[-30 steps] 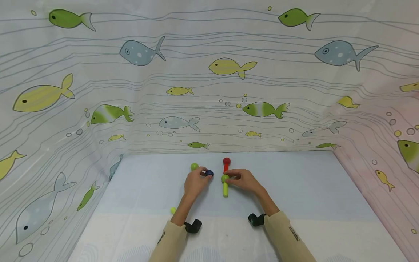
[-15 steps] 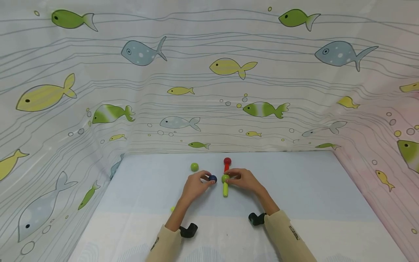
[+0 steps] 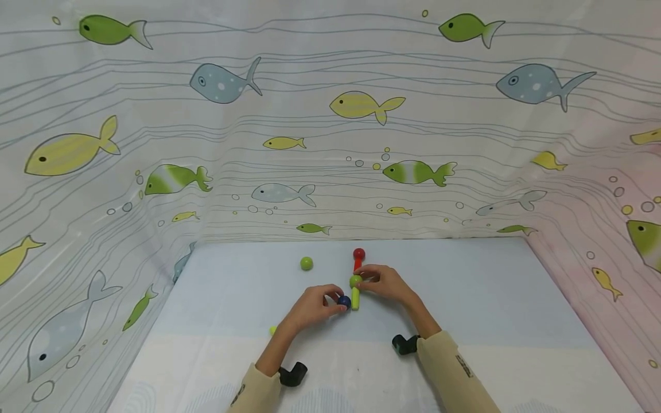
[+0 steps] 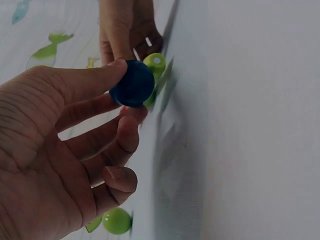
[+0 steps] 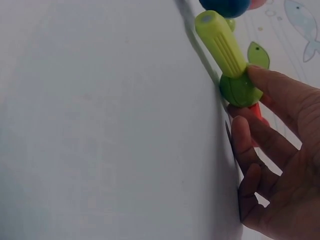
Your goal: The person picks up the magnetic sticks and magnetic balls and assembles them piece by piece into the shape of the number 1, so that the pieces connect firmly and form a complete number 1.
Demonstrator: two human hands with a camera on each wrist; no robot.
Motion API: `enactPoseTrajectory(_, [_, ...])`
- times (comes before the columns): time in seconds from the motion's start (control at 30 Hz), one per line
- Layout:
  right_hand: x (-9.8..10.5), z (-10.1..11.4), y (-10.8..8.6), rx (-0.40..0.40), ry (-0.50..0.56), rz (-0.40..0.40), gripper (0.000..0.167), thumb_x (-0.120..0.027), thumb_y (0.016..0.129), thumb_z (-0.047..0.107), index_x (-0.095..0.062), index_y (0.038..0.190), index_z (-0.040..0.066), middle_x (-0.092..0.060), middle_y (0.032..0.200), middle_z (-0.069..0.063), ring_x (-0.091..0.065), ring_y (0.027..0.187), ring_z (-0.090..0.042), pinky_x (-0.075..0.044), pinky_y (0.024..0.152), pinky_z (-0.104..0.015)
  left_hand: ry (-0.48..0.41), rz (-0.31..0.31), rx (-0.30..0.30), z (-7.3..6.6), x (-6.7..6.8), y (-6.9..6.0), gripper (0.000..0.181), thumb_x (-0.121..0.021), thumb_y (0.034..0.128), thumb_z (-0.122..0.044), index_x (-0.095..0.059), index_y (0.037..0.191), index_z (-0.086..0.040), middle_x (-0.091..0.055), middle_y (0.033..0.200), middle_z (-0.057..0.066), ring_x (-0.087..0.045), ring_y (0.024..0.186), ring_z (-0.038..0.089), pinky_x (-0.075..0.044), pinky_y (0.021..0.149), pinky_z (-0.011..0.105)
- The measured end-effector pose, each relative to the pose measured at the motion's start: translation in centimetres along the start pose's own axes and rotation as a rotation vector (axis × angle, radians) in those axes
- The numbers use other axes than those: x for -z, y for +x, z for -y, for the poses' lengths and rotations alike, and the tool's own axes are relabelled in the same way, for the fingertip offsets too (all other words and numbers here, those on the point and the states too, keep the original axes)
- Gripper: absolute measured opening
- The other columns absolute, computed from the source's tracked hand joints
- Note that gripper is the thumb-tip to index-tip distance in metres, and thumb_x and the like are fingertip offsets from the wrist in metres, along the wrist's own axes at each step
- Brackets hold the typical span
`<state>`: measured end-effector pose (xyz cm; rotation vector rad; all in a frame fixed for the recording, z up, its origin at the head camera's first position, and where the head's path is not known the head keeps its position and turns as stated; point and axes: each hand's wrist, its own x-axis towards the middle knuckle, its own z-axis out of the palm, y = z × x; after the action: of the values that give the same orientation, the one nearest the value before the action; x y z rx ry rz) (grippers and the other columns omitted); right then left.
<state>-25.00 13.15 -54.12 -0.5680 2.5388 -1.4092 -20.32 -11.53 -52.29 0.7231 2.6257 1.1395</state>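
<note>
Between the thumb and fingers of my left hand (image 3: 310, 308) is a dark blue ball (image 3: 343, 302), held beside the near end of a yellow-green rod (image 3: 355, 300). The left wrist view shows the blue ball (image 4: 134, 84) pinched; whether it touches the rod I cannot tell. My right hand (image 3: 387, 284) pinches a green ball (image 3: 354, 281) at the rod's far end. Beyond that ball, in line, run a red rod (image 3: 357, 265) and a red ball (image 3: 359, 253). The right wrist view shows the ribbed yellow-green rod (image 5: 222, 42) set against the green ball (image 5: 239, 90).
A loose green ball (image 3: 307, 263) lies at the back, left of the row. Beside the left forearm, a small yellow-green piece (image 3: 272, 330) is mostly hidden. Fish-patterned sheeting (image 3: 356, 149) rises behind the pale table (image 3: 465, 287) and at both sides.
My left hand has carried the blue ball right and toward me, from near the loose green ball to the rod's near end. My right hand stays nearly still on the row.
</note>
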Motion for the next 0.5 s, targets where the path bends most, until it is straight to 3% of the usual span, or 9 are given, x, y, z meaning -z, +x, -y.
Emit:
enactPoseTrajectory(0.23, [0.08,-0.09,0.17,-0.016,0.004,0.001,0.032,-0.078,0.087,0.022,-0.070,0.117,0.015,-0.070,0.108,0.001,-0.064,0.102,-0.020,-0.049,0.090,-0.041,-0.003,0.072,-0.050,-0.61,-0.37,-0.53,0.028,-0.078,0.0868,-0.025,-0.069,0.111,-0.014,-0.069,0.096,-0.004,-0.059,0.078,0.013,-0.048,0.069,0.025])
enactPoseTrajectory(0.5, [0.09,-0.04,0.16,-0.018,-0.004,-0.001,0.030,-0.078,0.087,0.019,-0.070,0.115,0.016,-0.070,0.106,0.002,-0.064,0.100,-0.019,-0.050,0.088,-0.041,-0.004,0.092,-0.064,-0.95,-0.98,-0.97,0.030,-0.079,0.0855,-0.023,-0.069,0.112,-0.013,-0.068,0.097,-0.005,-0.057,0.077,0.010,-0.048,0.069,0.023])
